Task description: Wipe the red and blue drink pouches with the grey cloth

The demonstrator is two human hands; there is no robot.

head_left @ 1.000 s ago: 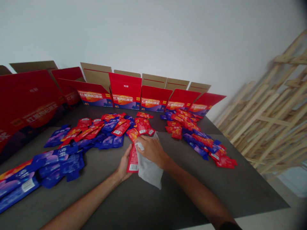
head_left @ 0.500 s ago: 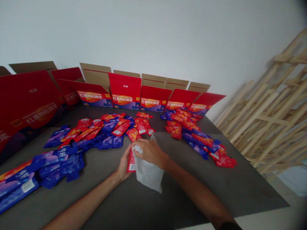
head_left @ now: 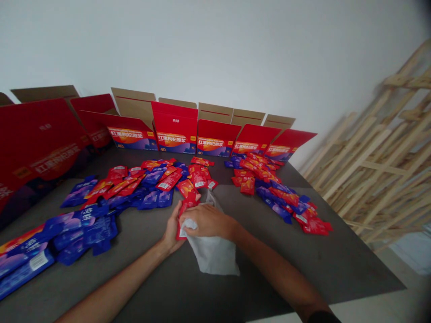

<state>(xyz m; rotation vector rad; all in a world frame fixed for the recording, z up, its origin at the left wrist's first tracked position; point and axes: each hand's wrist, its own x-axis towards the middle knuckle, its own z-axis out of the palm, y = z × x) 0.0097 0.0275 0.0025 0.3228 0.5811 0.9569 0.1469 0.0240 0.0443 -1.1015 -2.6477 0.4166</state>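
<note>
Your left hand (head_left: 173, 229) has a red sachet (head_left: 184, 211) w/ orange print and a white barcode patch; your right hand (head_left: 205, 221) has a plain white cloth (head_left: 213, 253). Table (head_left: 256, 264) is flat dark grey, no pattern. Loose sachets (head_left: 148, 184) in front of you: mix of red/orange and deep blue-purple, some w/ white label patches. Pile at right (head_left: 279, 197) has the same red and blue mix. Boxes at back (head_left: 175, 130): red outside w/ white lettering, orange-to-purple band along the bottom, yellow tags, brown cardboard inside flaps. Wall (head_left: 215, 54) is plain white. Slats at right (head_left: 380, 175) are pale bare wood.
</note>
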